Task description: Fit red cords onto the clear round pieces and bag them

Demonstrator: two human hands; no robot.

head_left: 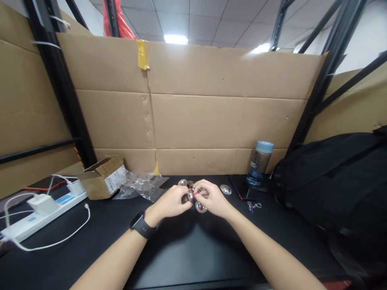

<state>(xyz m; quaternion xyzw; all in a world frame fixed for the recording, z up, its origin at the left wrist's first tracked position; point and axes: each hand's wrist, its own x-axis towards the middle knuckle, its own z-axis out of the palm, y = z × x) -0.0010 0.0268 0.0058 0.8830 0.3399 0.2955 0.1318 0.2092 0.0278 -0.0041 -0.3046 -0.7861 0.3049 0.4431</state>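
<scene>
My left hand (pixel 175 201), with a dark watch (pixel 142 225) on its wrist, grips a small shiny metal finger cymbal (pixel 190 196) by its edge. My right hand (pixel 211 198) is closed in a pinch on a red cord (pixel 196 193) at the middle of that cymbal. Just below the fingers, another finger cymbal (pixel 201 207) with a red centre lies on the black table. Behind the hands lies a further cymbal (pixel 182 182), and one partly hidden by the fingers is beside it. To the right of my right hand, a loose cymbal (pixel 225 189) lies flat.
At left stand a white power strip (pixel 45 215) with cables, an open cardboard box (pixel 102 177) and clear plastic wrap (pixel 140 185). On the right are a blue-lidded bottle (pixel 260 163), a dark flat device (pixel 242 188), a keychain (pixel 253 206) and a black backpack (pixel 332 185). Cardboard (pixel 193 121) walls the back.
</scene>
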